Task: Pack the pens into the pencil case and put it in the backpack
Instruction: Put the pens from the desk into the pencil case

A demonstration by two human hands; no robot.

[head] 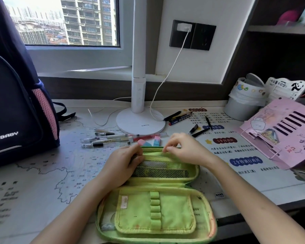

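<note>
Lying open like a book on the bench (pixel 42 173), a green pencil case (pixel 155 205) sits directly in front of the person. Its near half shows a flap with elastic pen loops, and its far half a mesh pocket (pixel 158 170). Both bare hands work at the far half. The left grip (pixel 123 164) curls round the left end of its rim, and the right grip (pixel 183 148) pinches the upper rim narrowly between thumb and forefinger. No pen is held.

Just beyond the left grip lies a bundle of clear gel pens (pixel 106 140), none packed yet. Two pink-and-blue erasers (pixel 149 142) lie between those pens and the case rim, almost touching the grips.

The likely trouble: reaching past the rim could nudge the pens and set them rolling, or drag an eraser along. Letting go of the rim may let the soft far half sag shut.

Beyond the right grip, well apart, loose black pens (pixel 199 131) lie scattered, easy to overlook. A white lamp base (pixel 140 124) with its trailing cable (pixel 165 80) stands beyond the pens and crowds that reach. Far to the left of the left grip stands the dark backpack (pixel 16 103). I cannot tell whether it is unzipped. To the right of the right grip are a pink folder (pixel 282 131) and a lined bin (pixel 243 103).
</note>
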